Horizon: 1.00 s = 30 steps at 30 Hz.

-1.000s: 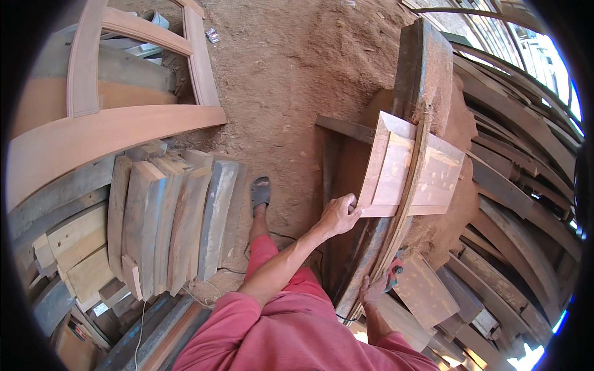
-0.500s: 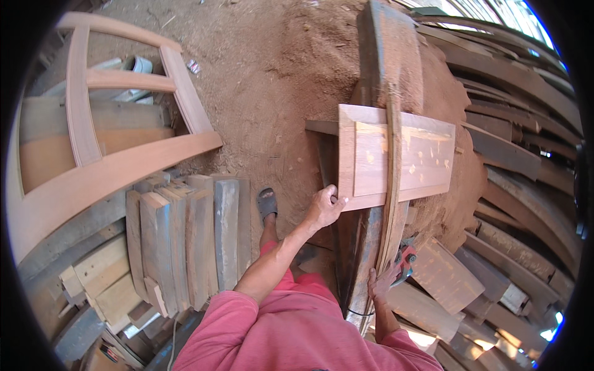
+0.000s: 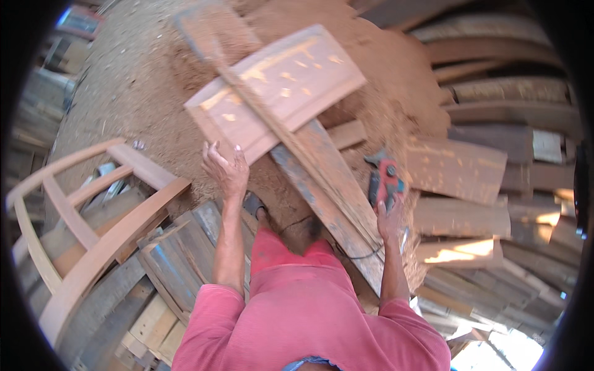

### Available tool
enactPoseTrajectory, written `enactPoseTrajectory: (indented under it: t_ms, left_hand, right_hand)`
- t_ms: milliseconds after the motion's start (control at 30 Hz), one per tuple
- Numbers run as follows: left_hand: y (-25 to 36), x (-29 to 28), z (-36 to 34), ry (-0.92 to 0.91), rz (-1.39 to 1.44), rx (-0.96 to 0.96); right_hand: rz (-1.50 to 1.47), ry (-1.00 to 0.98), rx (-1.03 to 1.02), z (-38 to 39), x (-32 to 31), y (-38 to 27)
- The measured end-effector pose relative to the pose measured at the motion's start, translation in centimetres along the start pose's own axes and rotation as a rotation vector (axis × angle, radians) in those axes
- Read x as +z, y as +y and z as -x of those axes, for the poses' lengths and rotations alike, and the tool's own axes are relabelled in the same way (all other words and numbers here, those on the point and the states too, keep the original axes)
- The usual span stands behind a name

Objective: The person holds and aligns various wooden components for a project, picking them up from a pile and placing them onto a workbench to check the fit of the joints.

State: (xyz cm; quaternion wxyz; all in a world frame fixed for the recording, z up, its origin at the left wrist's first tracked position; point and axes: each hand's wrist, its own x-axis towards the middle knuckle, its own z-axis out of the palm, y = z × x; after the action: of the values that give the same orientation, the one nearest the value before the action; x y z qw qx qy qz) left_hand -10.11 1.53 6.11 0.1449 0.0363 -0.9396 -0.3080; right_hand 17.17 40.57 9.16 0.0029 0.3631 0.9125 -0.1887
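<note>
One wooden panel (image 3: 303,86), pale pinkish-brown with yellowish patches on its face, lies aslant across a long beam (image 3: 312,191), ahead of both hands. A narrow wooden strip (image 3: 266,114) runs over the top of the panel, roughly in line with the beam, and reaches back toward the person's right forearm.

The left hand (image 3: 226,170) is at the panel's near left corner, its fingers parted and loosely bent rather than closed around the wood. Blur hides whether the fingertips touch the edge. The right hand (image 3: 390,216) is well apart from the panel, on the right side of the beam and nearer the body; it is wrapped around the rear of a red and dark power tool (image 3: 387,179), whose head points away from the person.

Between the panel and the tool, a short wooden piece (image 3: 348,134) juts out beside the beam. Reddish sawdust (image 3: 383,80) spreads beyond and to the right of the panel. Farther right lies a second patched board (image 3: 458,167), with more planks (image 3: 461,216) around it. To the left, a curved wooden frame (image 3: 111,244) rests near a stack of thick boards (image 3: 179,253).
</note>
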Motion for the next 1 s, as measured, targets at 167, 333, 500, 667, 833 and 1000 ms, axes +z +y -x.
enactPoseTrajectory:
  t_ms: [167,333,500,667,833,1000]
  left_hand:
    - [11.2,6.5,2.3,-0.239,-0.059,0.178]
    - [14.0,11.4,5.8,-0.185,-0.283,0.133]
    - [15.0,11.8,5.4,-0.178,-0.283,0.157]
    - [14.8,10.9,5.2,-0.196,-0.266,0.054]
    - [13.8,10.9,5.5,-0.125,-0.138,0.072]
    - [14.4,11.3,5.4,-0.174,-0.098,0.087]
  right_hand:
    - [-0.054,-0.088,0.274,0.1,-2.3,9.2]
    - [-0.211,-0.183,0.185,-1.7,1.5,10.7]
    - [-0.259,-0.146,0.244,-4.8,8.9,13.6]
    - [-0.548,-0.173,0.285,-7.0,9.4,15.9]
    - [-0.653,-0.190,0.391,-9.7,2.4,12.5]
    - [-0.895,0.021,0.243,-7.4,-6.0,5.3]
